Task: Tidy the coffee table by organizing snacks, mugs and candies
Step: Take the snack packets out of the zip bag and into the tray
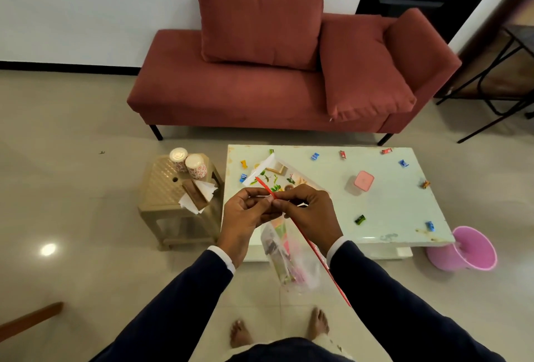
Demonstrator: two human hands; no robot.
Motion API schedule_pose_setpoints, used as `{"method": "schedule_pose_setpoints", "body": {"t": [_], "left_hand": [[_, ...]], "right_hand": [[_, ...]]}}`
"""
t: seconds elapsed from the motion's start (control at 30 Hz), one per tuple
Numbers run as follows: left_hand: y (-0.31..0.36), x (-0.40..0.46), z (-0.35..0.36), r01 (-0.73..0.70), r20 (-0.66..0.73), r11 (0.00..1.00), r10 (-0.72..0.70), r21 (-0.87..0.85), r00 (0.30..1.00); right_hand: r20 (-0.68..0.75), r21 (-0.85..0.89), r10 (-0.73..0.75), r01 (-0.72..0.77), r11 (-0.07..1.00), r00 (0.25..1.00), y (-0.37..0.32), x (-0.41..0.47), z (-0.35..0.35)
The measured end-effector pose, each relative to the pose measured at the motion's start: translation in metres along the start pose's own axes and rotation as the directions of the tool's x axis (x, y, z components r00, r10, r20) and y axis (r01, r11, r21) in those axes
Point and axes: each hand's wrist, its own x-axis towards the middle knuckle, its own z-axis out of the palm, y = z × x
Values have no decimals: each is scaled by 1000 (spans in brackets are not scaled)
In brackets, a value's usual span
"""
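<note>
I hold a clear zip bag (284, 257) with a red seal strip in front of me, over the near edge of the pale coffee table (384, 202). My left hand (245, 217) and my right hand (309, 214) both pinch the red strip at its middle, fingertips meeting. The bag hangs below my hands with colourful snack packets inside. Several wrapped candies lie scattered on the table, among them a blue one (315, 156), a red one (386, 151) and a green one (360, 219). A pink-lidded box (361, 182) stands on the table. A printed packet (274, 174) lies just beyond my hands.
A beige stool (161, 188) left of the table carries two patterned mugs (187, 161), a brown holder and tissues. A pink bucket (468, 249) stands on the floor at the table's right corner. A red sofa (274, 72) is behind the table. My bare feet show below.
</note>
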Motion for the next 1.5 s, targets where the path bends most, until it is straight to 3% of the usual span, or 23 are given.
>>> {"method": "schedule_pose_setpoints", "body": {"t": [0.17, 0.4, 0.6, 0.8, 0.93, 1.03, 1.13, 1.3, 1.4, 1.5], "left_hand": [[-7, 3, 39, -3, -13, 1000, 3, 26, 1000], [-35, 10, 109, 56, -16, 982, -54, 183, 998], [-56, 12, 160, 12, 27, 953, -21, 302, 999], [-76, 13, 193, 2, 37, 923, -18, 385, 999], [-81, 23, 199, 90, 106, 956, -124, 280, 987], [-86, 35, 209, 134, 131, 962, -168, 238, 977], [-92, 48, 218, 113, 130, 907, -180, 407, 975], [-88, 64, 217, 82, 159, 859, -185, 506, 970], [-75, 80, 206, 78, 47, 768, -139, 636, 989], [-57, 93, 192, 51, 7, 662, -84, 748, 996]], "right_hand": [[-17, 29, -27, 27, 999, 1000, 9, 3, -35], [-3, 49, -22, 22, 999, 1000, 30, 5, -106], [32, 76, 29, -31, 997, 999, 53, 9, -165], [136, 230, 206, -233, 945, 969, 67, 15, -204], [243, 342, 302, -372, 863, 922, 72, 28, -221], [214, 275, 283, -336, 901, 935, 80, 36, -227], [204, 228, 221, -266, 937, 953, 86, 40, -234], [285, 170, 177, -231, 958, 942, 95, 59, -251], [244, -173, 87, -44, 984, 966, 105, 83, -265], [308, -467, 20, 132, 875, 951, 119, 107, -279]]}}
